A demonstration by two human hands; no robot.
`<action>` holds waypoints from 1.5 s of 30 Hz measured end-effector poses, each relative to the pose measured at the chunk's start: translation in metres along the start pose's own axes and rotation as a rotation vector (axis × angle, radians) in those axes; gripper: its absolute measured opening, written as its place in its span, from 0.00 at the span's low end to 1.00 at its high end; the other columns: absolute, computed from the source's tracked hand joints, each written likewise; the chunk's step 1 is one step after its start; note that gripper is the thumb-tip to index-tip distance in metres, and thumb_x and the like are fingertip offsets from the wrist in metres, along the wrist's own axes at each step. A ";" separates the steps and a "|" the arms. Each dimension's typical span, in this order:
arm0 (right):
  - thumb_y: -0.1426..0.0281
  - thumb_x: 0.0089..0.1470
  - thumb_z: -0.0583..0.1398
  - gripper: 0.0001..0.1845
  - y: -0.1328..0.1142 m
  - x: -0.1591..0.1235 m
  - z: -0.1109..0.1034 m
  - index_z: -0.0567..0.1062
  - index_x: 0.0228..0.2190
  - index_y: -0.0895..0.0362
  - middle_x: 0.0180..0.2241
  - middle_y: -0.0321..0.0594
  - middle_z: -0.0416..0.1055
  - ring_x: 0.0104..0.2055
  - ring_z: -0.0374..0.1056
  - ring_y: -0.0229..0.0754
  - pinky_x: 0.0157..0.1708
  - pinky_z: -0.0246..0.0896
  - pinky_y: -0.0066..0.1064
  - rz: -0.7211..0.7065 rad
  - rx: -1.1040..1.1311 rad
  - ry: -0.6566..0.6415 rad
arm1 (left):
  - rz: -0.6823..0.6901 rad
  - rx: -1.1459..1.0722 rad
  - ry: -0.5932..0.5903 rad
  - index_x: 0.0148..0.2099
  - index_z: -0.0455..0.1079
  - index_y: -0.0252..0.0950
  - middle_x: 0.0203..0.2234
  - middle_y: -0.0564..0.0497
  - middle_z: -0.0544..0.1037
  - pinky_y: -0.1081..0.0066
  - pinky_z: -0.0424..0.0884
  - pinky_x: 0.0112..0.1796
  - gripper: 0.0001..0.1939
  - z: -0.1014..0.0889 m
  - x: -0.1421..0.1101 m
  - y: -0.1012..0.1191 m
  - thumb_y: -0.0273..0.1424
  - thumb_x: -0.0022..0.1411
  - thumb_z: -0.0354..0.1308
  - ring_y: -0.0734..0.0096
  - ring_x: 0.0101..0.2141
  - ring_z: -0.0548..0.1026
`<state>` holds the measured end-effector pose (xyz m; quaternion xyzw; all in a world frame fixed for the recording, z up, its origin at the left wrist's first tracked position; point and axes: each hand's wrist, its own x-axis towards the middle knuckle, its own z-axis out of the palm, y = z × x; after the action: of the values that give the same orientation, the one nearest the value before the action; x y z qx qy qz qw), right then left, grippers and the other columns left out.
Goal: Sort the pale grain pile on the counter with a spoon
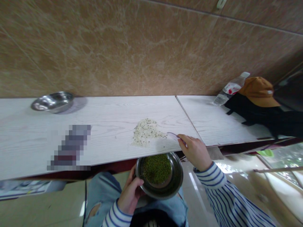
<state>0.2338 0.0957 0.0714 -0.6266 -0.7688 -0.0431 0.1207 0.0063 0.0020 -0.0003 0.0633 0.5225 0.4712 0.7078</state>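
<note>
In the head view, the left grip (131,190) clasps the steel bowl (176,175) of green grains (156,168) below the worktop (111,110) edge; the right grip (195,153) pinches a spoon (173,135) beside the speckled white pile (145,132). A one-handed tilt could spill the bowl; a hasty sweep could scatter the pile.

1. The left hand (130,193) was gripping, with its thumb (138,182) on top and its fingers partly hidden.
2. The right hand (196,153) was farther forward, its back upward, fingertips closed in a pinch.
3. The left forearm (117,216) and right forearm (228,192) were apart.
</note>
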 end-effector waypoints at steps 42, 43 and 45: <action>0.69 0.58 0.49 0.13 -0.009 -0.016 -0.006 0.72 0.40 0.54 0.32 0.39 0.76 0.34 0.70 0.39 0.35 0.55 0.32 -0.105 0.009 -0.002 | 0.033 -0.037 0.014 0.60 0.55 0.42 0.35 0.51 0.74 0.70 0.65 0.25 0.41 -0.005 0.003 -0.001 0.24 0.40 0.56 0.70 0.26 0.69; 0.68 0.58 0.49 0.13 -0.008 -0.015 -0.006 0.72 0.40 0.54 0.33 0.39 0.76 0.34 0.70 0.39 0.35 0.55 0.32 -0.099 0.006 -0.006 | 0.034 -0.039 0.013 0.60 0.55 0.43 0.36 0.51 0.74 0.70 0.65 0.25 0.41 -0.004 0.002 -0.001 0.24 0.40 0.56 0.69 0.27 0.69; 0.69 0.59 0.49 0.13 -0.007 -0.012 -0.004 0.72 0.40 0.54 0.33 0.39 0.76 0.35 0.70 0.40 0.35 0.55 0.32 -0.079 -0.003 -0.005 | 0.034 -0.039 0.005 0.60 0.56 0.42 0.35 0.51 0.74 0.70 0.65 0.24 0.41 -0.004 0.002 0.000 0.23 0.40 0.55 0.70 0.27 0.68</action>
<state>0.2296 0.0817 0.0730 -0.5959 -0.7932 -0.0476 0.1162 0.0032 0.0015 -0.0031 0.0571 0.5139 0.4933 0.6995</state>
